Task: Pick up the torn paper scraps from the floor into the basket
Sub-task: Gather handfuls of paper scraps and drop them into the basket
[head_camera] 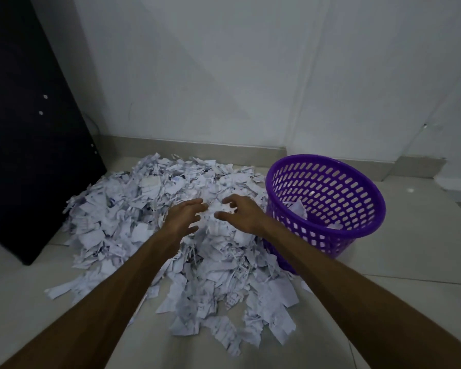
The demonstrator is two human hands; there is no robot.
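Hovering over paper scraps [149, 209], both hands spread beside basket [357, 179].

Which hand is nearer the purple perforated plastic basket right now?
Right. The right hand hovers over the scraps just beside the purple perforated plastic basket; the left hand is farther away.

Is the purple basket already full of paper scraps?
No, the purple basket holds only a few scraps at its bottom, while the big paper pile lies on the floor.
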